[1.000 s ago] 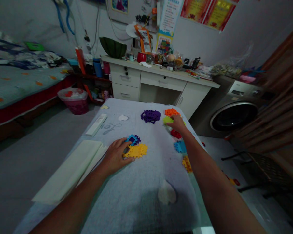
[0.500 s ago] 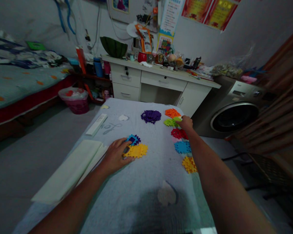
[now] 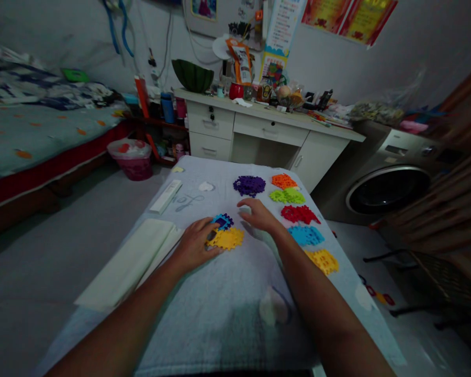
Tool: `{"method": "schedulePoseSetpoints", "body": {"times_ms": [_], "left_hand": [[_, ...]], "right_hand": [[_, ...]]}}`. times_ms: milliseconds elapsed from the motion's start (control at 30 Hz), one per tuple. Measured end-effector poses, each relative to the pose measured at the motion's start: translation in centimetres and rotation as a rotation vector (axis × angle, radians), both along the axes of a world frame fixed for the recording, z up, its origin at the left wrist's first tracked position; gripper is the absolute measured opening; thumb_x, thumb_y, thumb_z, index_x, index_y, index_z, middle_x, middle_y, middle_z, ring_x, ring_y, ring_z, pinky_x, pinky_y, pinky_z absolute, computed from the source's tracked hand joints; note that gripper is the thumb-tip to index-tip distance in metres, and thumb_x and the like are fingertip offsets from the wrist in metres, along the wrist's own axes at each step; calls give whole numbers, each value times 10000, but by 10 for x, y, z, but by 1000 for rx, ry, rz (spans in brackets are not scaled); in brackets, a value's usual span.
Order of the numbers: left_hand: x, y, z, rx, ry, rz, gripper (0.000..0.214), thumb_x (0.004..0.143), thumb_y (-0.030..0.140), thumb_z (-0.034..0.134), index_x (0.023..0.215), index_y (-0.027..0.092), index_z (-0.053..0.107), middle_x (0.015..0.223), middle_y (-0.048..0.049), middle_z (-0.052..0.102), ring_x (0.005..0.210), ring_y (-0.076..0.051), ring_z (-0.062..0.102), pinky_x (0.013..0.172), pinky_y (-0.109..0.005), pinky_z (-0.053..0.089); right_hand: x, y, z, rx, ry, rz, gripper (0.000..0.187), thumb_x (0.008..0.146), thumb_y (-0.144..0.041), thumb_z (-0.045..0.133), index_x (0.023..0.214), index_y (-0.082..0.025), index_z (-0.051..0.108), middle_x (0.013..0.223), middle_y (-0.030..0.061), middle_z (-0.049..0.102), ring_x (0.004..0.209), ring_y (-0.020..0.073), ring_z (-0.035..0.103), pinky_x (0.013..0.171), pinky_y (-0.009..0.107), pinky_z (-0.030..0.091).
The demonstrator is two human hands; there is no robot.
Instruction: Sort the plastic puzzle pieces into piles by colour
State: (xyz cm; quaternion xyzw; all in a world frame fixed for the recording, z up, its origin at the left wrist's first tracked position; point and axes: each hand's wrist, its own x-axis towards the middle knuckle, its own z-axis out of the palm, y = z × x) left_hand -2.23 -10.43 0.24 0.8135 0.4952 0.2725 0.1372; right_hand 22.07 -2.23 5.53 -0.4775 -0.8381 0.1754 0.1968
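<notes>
My left hand [image 3: 198,243] rests on the cloth with thumb and fingers around the left side of some joined toothed plastic building pieces. One is a yellow piece [image 3: 228,239]; behind it sits a blue piece [image 3: 224,222] with a dark purple centre. My right hand [image 3: 258,213] hovers over the cloth to their right, thumb and forefinger apart and nothing visible between them. Beyond it lies a purple pile [image 3: 249,185]. Down the right side run piles in orange [image 3: 283,181], green [image 3: 288,196], red [image 3: 299,213], light blue [image 3: 306,235] and yellow [image 3: 324,261].
The cloth-covered table [image 3: 227,309] bears a long white box [image 3: 166,197] and a folded pale sheet [image 3: 129,267] on the left. Behind stands a cluttered white desk [image 3: 267,128]. A washing machine [image 3: 388,180] is at right, a pink bin [image 3: 132,162] at left.
My right hand has left the green pile and come left toward the joined pieces. My left hand stays at the yellow and blue pieces. The view has shifted slightly.
</notes>
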Motion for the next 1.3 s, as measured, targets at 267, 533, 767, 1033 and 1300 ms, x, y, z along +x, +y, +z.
{"method": "schedulePoseSetpoints", "body": {"times_ms": [267,533,767,1033,1300], "left_hand": [[2,0,6,-24,-56,-34,697,706,360,727,1337,208,475,1391,-123,527,1266,-302,520,1075,-464,417],[3,-1,6,-17,-102,-25,763,710,369,718,1380,229,381,1350,-113,533,1229,-300,536,1037,-465,436],[3,0,6,-44,-56,-4,757,714,391,725,1368,191,400,1362,-142,532,1245,-309,529,1051,-468,429],[0,1,0,-6,16,-45,624,765,473,687,1305,207,523,1404,-130,535,1304,-314,484,1102,-484,374],[2,1,4,-2,37,-59,592,772,465,684,1283,197,554,1368,-127,566,1267,-308,505,1091,-477,380]], "right_hand": [[-43,-23,-13,-62,-61,210,536,741,-46,524,1240,-227,594,1353,62,604,1272,216,499,1094,396,304],[-30,-21,-13,11,7,158,355,793,-144,620,1137,-227,644,1275,66,647,1211,226,544,1062,383,326],[-25,-21,-12,37,155,-3,217,953,-312,494,1018,-183,656,1024,61,698,978,182,606,892,279,413],[-15,-9,-23,10,-22,-346,377,1003,-334,372,805,-166,645,857,96,668,842,188,596,804,281,400],[-8,-11,-32,-4,-20,-220,557,767,-256,681,1293,-129,548,1251,133,605,1136,238,536,1015,363,377]]}}
